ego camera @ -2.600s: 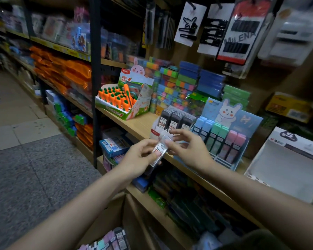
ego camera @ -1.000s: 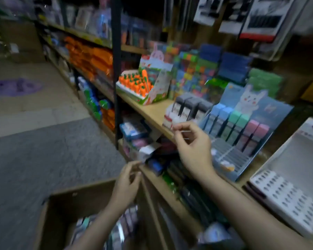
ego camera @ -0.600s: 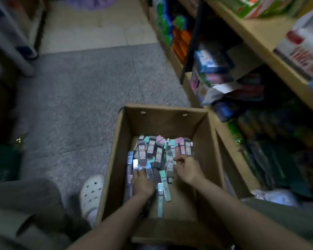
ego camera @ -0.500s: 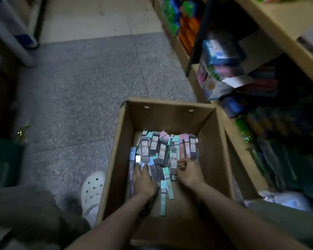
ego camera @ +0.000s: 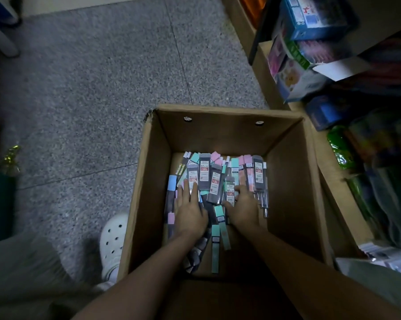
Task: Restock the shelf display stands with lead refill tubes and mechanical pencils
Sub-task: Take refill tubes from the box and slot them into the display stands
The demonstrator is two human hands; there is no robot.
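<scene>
The floor [ego camera: 91,88] is grey speckled stone with thin seams between the tiles, and an open cardboard box [ego camera: 294,181] stands on it just beside the lowest wooden shelf [ego camera: 333,181] on the right. On the bottom of the box lies a loose pile of lead refill tubes [ego camera: 214,179], grey, mint, pink and blue. A white clog [ego camera: 113,241] stands on the floor, touching the left wall of the box, and the shelf carries colourful packets [ego camera: 310,47].

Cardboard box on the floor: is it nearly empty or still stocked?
Still stocked. The cardboard box is open-topped, and a loose pile of lead refill tubes covers much of its bottom, with both hands reaching in.
</scene>
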